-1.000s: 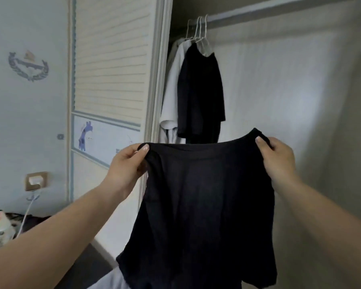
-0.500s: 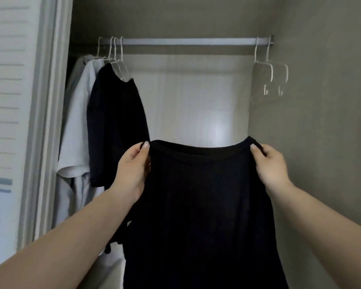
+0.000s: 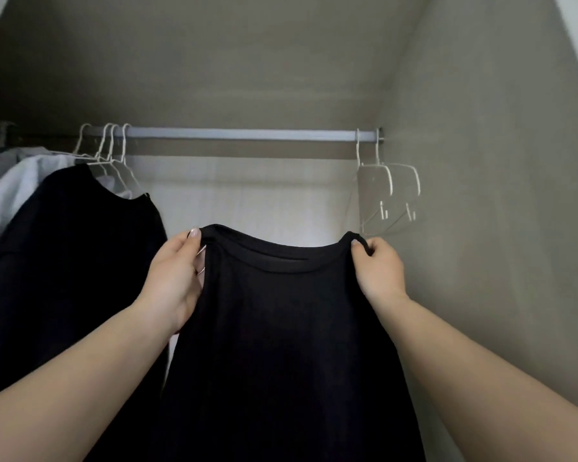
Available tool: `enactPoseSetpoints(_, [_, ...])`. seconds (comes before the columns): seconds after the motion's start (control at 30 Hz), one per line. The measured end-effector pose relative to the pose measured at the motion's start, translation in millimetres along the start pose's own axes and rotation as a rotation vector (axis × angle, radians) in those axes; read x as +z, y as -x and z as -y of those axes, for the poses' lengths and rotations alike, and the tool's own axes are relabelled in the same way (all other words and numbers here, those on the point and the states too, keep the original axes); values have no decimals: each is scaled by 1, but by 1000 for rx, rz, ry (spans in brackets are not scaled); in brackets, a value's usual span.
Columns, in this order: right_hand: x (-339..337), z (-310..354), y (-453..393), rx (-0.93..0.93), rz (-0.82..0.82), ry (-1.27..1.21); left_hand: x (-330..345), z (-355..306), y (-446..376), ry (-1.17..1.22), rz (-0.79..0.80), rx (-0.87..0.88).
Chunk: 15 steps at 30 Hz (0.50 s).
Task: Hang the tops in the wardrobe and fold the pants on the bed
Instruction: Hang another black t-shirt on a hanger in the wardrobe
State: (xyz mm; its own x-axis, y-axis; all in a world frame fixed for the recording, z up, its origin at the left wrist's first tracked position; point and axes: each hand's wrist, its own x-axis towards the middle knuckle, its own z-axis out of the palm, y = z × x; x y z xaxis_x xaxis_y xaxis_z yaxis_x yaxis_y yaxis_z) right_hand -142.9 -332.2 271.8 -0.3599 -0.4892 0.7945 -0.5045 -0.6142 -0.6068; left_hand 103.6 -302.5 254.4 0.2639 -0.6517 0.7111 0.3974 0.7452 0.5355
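Observation:
I hold a black top (image 3: 281, 328) up in front of the open wardrobe, its neckline facing me. My left hand (image 3: 176, 278) pinches its left shoulder and my right hand (image 3: 377, 271) grips its right shoulder. Behind and above runs the grey hanging rail (image 3: 241, 134). Two empty white hangers (image 3: 389, 191) hang at the rail's right end, just above my right hand. The lower part of the top drops out of view.
At the rail's left end a black top (image 3: 64, 261) and a white garment (image 3: 10, 191) hang on white hangers (image 3: 109, 151). The wardrobe's side wall (image 3: 498, 195) stands close on the right. The rail's middle stretch carries nothing.
The view has swung right and up into the wardrobe, and it looms closer. Both hands keep hold of the black top's shoulders, now nearer the empty hangers.

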Motion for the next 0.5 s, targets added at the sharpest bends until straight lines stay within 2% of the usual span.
enactPoseSetpoints(0.07, [6, 0, -13, -35, 18, 91, 4, 4, -15, -1, 4, 11])
enactPoseSetpoints(0.13, [8, -1, -24, -160, 48, 266, 9, 8, -31, -18, 19, 12])
enactPoseSetpoints(0.23, [4, 13, -30, -539, 85, 578, 16, 12, -50, -35, 45, 8])
enactPoseSetpoints(0.3, [2, 28, -38, -729, 90, 642, 22, 14, -62, -43, 62, 10])
enactPoseSetpoints(0.37, [0, 45, -50, -870, 41, 692, 28, 17, -73, -62, 71, 1])
enactPoseSetpoints(0.43, [0, 59, -65, -1017, -81, 840, 33, 21, -81, -74, 94, -1])
enactPoseSetpoints(0.5, [-7, 76, -79, -982, -171, 1133, 35, 23, -89, -86, 117, 2])
